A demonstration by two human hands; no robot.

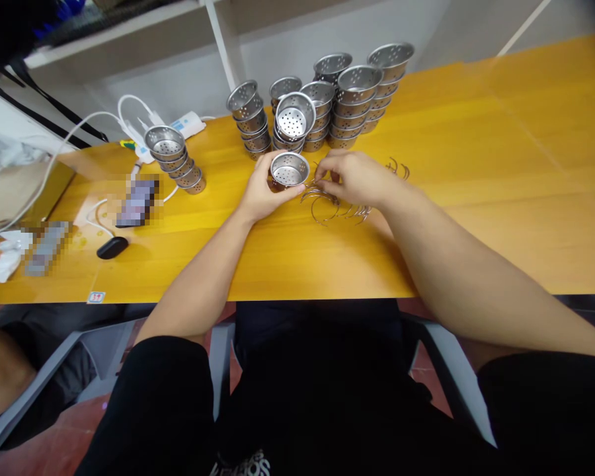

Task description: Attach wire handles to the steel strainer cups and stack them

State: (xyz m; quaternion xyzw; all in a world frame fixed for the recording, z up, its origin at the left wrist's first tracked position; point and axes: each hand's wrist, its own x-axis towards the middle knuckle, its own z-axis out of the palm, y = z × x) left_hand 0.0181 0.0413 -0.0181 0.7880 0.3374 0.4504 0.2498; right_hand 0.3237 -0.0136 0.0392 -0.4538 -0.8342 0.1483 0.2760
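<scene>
My left hand [265, 192] is wrapped round a small perforated metal cup [290, 170], its open top facing up. Just right of the cup, my right hand [344, 177] is over a loose pile of thin metal rings [324, 208], fingers bent and pinched together. Whether a ring is between those fingertips is too small to make out. Stacks of similar perforated cups [347, 109] rise behind both hands, and one tilted cup [295, 118] tops the nearest stack.
Another cup stack [176, 158] stands to the left, near a white power strip [188, 124] and cables. A phone [137, 203], a black oval case [112, 248] and white tissue [10, 254] lie farther left. Someone's bare leg [2, 373] shows at lower left.
</scene>
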